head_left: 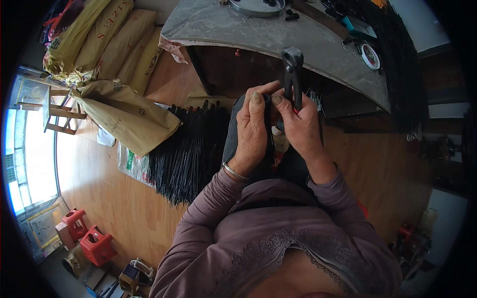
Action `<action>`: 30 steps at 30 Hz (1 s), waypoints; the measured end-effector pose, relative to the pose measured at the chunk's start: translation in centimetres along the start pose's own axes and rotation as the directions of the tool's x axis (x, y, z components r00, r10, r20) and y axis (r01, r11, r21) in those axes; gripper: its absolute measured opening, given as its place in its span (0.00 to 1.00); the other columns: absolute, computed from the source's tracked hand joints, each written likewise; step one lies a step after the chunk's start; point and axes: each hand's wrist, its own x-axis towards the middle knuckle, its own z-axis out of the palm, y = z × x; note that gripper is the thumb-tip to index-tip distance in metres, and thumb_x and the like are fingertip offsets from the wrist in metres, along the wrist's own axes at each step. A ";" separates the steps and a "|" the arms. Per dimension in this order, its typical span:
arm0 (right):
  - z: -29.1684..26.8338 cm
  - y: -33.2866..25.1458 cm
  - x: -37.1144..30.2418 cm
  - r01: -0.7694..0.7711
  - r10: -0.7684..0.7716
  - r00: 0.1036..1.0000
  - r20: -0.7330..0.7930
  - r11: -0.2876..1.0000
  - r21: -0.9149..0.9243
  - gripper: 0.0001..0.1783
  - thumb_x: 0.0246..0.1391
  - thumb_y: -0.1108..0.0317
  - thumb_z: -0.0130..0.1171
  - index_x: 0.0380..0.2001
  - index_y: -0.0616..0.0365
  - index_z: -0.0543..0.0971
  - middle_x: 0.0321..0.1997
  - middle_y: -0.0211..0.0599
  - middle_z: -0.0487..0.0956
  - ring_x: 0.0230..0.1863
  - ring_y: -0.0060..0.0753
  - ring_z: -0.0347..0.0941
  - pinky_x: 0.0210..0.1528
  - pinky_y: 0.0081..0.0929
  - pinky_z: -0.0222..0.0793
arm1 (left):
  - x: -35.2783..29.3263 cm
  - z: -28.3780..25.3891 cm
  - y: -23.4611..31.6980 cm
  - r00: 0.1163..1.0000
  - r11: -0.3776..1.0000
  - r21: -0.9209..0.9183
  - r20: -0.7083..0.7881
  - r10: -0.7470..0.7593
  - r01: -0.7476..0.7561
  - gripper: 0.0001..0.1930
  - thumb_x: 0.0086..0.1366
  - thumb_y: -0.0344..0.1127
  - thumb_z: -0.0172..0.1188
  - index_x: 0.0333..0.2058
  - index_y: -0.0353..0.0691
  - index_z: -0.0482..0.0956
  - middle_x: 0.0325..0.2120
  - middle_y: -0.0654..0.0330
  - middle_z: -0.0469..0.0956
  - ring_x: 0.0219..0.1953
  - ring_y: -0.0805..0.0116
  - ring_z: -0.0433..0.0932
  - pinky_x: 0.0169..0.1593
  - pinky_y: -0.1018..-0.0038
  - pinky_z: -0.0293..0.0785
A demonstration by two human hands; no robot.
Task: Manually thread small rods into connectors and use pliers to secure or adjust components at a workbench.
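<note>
Grey tabletop (223,32) at twelve o'clock, pliers (292,74) at one.
Right hand (305,124) clamped round their handles (297,97); left hand (252,126) curled, contents unclear. Probably stiff, heavyish; best held low on the handles.

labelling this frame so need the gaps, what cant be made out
All in the head view:
Pincers: handles partly hidden by right hand.
Whether left hand holds anything: hidden by its fingers.
Round metal tray: cut off by upper edge.
Black rods: too bunched to count.
</note>
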 end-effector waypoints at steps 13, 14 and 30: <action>1.4 -1.4 -2.9 0.212 -0.215 0.976 -0.028 0.972 -0.105 0.12 0.61 0.67 0.55 0.44 0.64 0.75 0.29 0.26 0.74 0.28 0.13 0.66 0.31 0.15 0.63 | 0.1 0.0 0.3 0.997 0.985 0.173 -0.070 -0.016 0.028 0.26 0.74 0.49 0.31 0.44 0.36 0.75 0.37 0.60 0.76 0.38 0.73 0.73 0.45 0.78 0.70; 1.2 -1.5 -3.0 0.227 -0.227 0.974 0.012 0.963 -0.148 0.12 0.61 0.68 0.55 0.44 0.64 0.75 0.30 0.26 0.74 0.29 0.13 0.65 0.31 0.15 0.63 | 0.1 0.0 0.3 0.997 0.985 0.173 -0.072 -0.016 0.028 0.26 0.74 0.49 0.31 0.44 0.36 0.75 0.37 0.60 0.76 0.38 0.73 0.73 0.45 0.78 0.70; -7.2 -5.3 -2.4 -0.603 0.448 0.524 0.724 0.796 -0.056 0.24 0.62 0.73 0.47 0.60 0.68 0.59 0.41 0.45 0.76 0.34 0.32 0.78 0.35 0.27 0.78 | 1.4 0.7 2.2 0.975 0.980 0.040 -0.122 -0.188 0.194 0.36 0.70 0.62 0.34 0.25 0.34 0.79 0.13 0.68 0.67 0.16 0.82 0.63 0.19 0.84 0.54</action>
